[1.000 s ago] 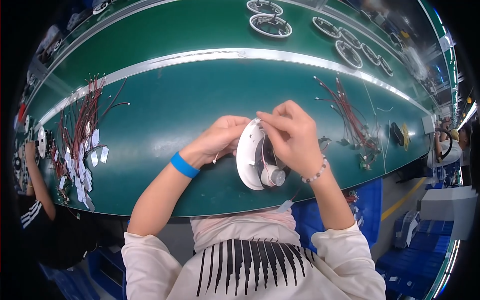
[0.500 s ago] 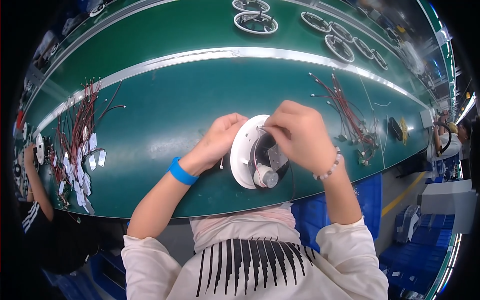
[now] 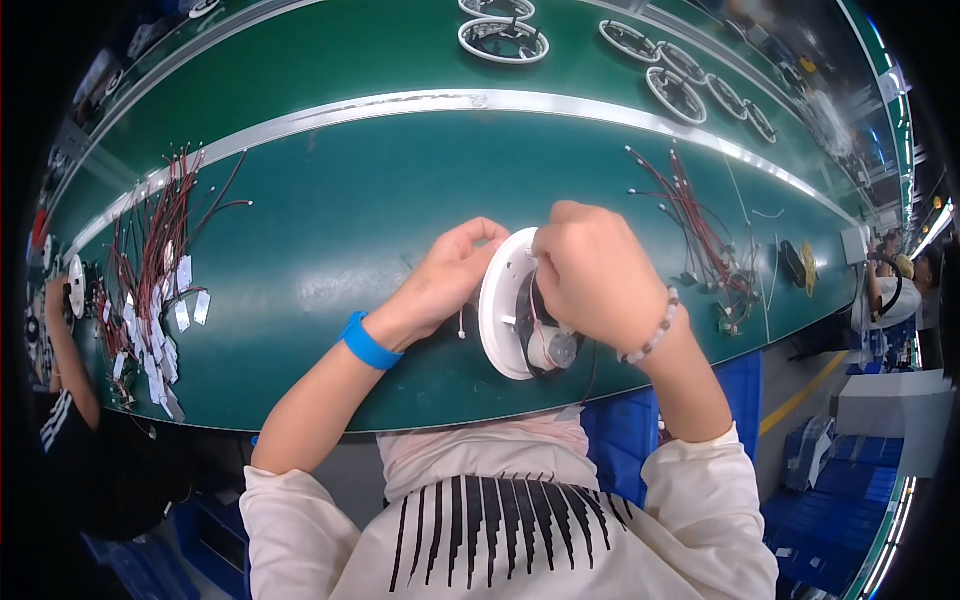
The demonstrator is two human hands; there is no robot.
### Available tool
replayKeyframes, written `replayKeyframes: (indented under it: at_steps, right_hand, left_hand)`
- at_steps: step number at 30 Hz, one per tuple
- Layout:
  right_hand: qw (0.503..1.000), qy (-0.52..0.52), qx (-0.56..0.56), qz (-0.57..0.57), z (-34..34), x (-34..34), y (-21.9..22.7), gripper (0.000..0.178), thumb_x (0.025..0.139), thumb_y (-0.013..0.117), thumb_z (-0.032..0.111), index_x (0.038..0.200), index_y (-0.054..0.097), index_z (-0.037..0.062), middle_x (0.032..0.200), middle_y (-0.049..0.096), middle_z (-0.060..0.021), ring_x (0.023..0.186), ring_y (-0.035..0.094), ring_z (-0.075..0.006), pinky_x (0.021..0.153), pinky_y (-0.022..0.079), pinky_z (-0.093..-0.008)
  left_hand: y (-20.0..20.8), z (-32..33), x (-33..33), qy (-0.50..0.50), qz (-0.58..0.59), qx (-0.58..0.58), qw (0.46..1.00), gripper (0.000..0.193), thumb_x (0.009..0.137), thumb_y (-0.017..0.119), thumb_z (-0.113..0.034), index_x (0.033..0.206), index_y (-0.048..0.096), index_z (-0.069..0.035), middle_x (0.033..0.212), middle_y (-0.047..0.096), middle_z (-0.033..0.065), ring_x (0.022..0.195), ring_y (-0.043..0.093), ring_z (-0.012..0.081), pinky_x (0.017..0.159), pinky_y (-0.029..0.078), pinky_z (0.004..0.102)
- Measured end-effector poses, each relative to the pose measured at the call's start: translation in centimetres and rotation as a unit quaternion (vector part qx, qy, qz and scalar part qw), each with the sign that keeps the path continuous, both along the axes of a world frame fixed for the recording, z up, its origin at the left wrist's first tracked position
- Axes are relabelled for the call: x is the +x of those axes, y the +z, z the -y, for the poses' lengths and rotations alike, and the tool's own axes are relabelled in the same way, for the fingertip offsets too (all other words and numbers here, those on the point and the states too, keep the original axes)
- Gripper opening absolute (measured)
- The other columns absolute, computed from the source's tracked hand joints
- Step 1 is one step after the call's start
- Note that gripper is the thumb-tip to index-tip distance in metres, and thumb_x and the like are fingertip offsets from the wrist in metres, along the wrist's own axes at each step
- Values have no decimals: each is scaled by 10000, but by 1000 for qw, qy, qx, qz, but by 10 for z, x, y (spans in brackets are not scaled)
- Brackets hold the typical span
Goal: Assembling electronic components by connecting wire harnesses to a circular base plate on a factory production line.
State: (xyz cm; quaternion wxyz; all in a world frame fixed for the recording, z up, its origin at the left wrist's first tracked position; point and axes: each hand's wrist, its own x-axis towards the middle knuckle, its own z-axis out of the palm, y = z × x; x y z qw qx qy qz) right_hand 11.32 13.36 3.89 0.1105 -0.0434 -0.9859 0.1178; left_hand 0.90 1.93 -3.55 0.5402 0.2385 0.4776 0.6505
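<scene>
A white round plastic housing (image 3: 496, 310) is held up on edge over the green bench, its inner side turned to the right. Inside it sit a dark part and a small silver-and-white motor (image 3: 553, 348), with a thin reddish wire (image 3: 536, 305) rising from it. My left hand (image 3: 447, 275) grips the rim from the left, fingers partly behind it. My right hand (image 3: 596, 270) is closed at the upper inner edge; its fingertips are bent inward, and what they pinch is hidden. Below my left hand dangles a thin lead with a small white connector (image 3: 462, 333).
Red-and-black wire bundles with white tabs (image 3: 150, 330) lie at left, and more wires (image 3: 700, 230) at right. Several white rings (image 3: 503, 42) rest on the far green surface beyond a metal strip (image 3: 400, 105). A co-worker's arm (image 3: 75, 360) shows at far left; blue crates (image 3: 840, 510) stand lower right.
Both hands and the housing have shifted slightly right. The housing has turned more edge-on, and my right hand has rolled inward, hiding its fingertips more.
</scene>
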Motion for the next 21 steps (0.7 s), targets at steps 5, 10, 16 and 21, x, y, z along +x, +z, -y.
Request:
replayKeyframes:
  at_steps: [5,10,16,21]
  right_hand:
    - [999,27,-17,-3,-1,-4,2,29,568,520,-17,562,546,-25,583,500,-156,575,504,-311,527,410,-374]
    - [999,26,-46,-2,-7,-5,4,31,566,518,-4,554,540,-24,574,505,-163,555,500,-322,534,410,-370]
    - [999,36,13,16,-3,-12,-4,62,589,518,3,535,512,-27,567,498,-172,550,500,-333,529,408,-382]
    - [997,11,-69,-41,-1,0,-9,44,629,540,5,609,563,-26,576,501,-144,521,501,-292,499,404,-351]
  left_hand:
    - [1,1,-1,2,-26,16,1000,134,869,435,-156,924,448,-34,833,565,46,701,542,58,585,457,186]
    - [-1,0,1,3,-48,8,999,128,874,421,-146,925,450,-32,815,571,43,702,543,57,582,452,185]
    - [-8,-1,3,12,-79,-22,997,134,876,415,-146,926,448,-27,800,577,47,698,543,60,590,450,190]
    - [-10,0,3,15,-99,-35,994,144,878,412,-149,930,443,-18,798,579,54,694,544,66,591,449,193]
